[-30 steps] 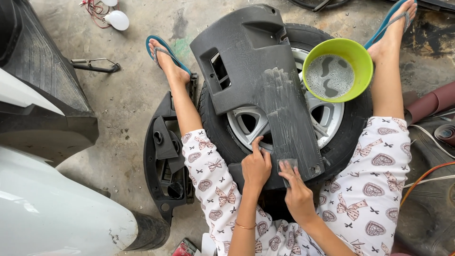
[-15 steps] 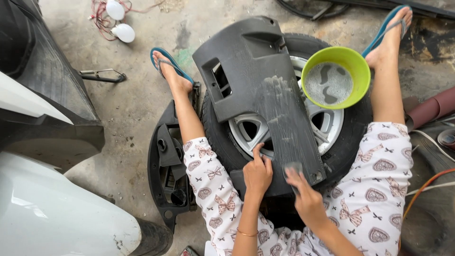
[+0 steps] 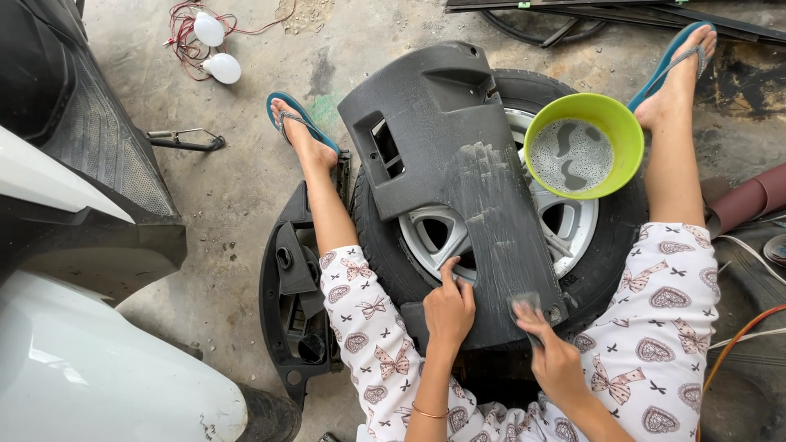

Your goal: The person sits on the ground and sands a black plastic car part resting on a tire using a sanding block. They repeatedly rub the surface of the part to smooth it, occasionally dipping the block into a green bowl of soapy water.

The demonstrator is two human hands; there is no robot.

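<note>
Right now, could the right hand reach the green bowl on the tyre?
Probably yes. The right hand rests low on the dark plastic panel, and the green bowl sits ahead of it on the same side with nothing between them.
</note>
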